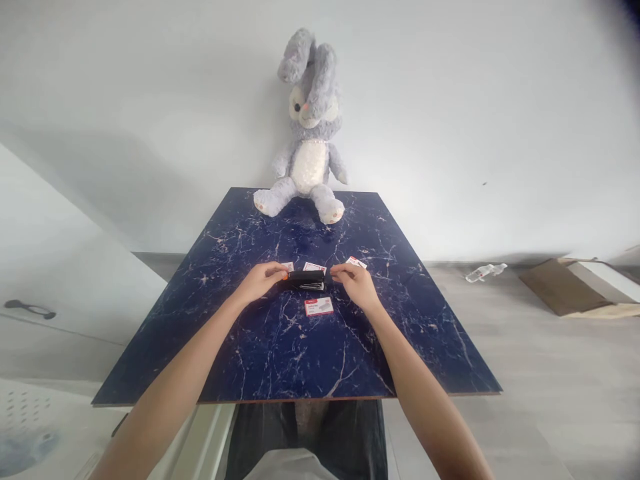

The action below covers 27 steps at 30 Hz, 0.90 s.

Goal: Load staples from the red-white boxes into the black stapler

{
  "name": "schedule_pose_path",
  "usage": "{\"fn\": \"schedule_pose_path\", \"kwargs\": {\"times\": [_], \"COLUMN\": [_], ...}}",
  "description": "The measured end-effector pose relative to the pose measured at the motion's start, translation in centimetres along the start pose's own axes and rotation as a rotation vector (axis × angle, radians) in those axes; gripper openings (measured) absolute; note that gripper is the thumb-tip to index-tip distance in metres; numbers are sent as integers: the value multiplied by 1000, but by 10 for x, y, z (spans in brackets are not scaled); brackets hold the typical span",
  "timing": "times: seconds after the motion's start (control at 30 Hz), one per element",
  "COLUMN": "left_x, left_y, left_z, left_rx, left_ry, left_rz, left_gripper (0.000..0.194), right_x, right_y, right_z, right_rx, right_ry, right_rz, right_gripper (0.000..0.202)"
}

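Observation:
A black stapler (306,276) lies sideways over the middle of the blue table, with a bit of orange at its left end. My left hand (261,280) grips that left end between thumb and fingers. Close to the stapler's right end is my right hand (356,283), its fingers pinched together; whatever they hold is too small to make out. Nearest to me lies a small red-and-white box (319,306), just in front of the stapler. Behind the stapler and the hands are more red-and-white pieces, one in the middle (315,267) and one at the right (356,262), both partly hidden.
A grey plush rabbit (310,163) sits at the far edge of the dark blue marbled table (280,360), against the wall. On the floor to the right are a clear plastic bottle (486,272) and an open cardboard box (565,287). A white cabinet (65,280) stands at the left.

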<state>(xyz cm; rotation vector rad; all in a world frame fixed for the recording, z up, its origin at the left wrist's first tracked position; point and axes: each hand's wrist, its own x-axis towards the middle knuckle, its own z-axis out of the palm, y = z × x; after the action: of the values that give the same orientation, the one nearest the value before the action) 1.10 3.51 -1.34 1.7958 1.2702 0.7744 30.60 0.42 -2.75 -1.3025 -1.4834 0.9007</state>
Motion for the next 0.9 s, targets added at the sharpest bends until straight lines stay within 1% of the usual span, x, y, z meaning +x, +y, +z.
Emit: {"fn": "schedule_pose_path", "kwargs": {"times": [0.1,0.17,0.23,0.33,0.4,0.47,0.57,0.67,0.77,0.83,0.9], "left_x": [1,2,1,1,1,0,-2,-3,-3,-3,-3], "left_y": [-4,-6,-7,-9,-11,-12,-12,-9,-5,-3,-3], "left_z": [-1,0,0,2,3,3,2,1,1,1,1], "left_rx": [-9,5,10,-5,-11,-1,15,10,-1,-6,-2], "left_ry": [-13,-13,-6,7,20,30,29,31,37,36,33], "left_rz": [-14,-23,-19,-5,-5,-26,-45,-53,-66,-64,-66], "left_gripper": [33,35,36,36,36,37,38,38,38,37,37], "right_x": [-3,-6,-7,-4,-2,0,2,2,1,0,-1], "right_y": [-3,-4,-3,0,0,-1,-5,-7,-9,-11,-14], "right_z": [4,8,12,14,9,-1,-22,-37,-41,-38,-34], "right_rx": [-236,-323,-394,-481,-519,-543,-569,-524,-425,-385,-363], "right_ry": [-87,-147,-167,-151,-175,-220,-267,-230,-128,-65,-52], "right_rz": [-154,-239,-273,-304,-342,-370,-326,-189,-99,-86,-84], "right_gripper": [20,25,25,18,14,13,13,17,14,18,22]}}
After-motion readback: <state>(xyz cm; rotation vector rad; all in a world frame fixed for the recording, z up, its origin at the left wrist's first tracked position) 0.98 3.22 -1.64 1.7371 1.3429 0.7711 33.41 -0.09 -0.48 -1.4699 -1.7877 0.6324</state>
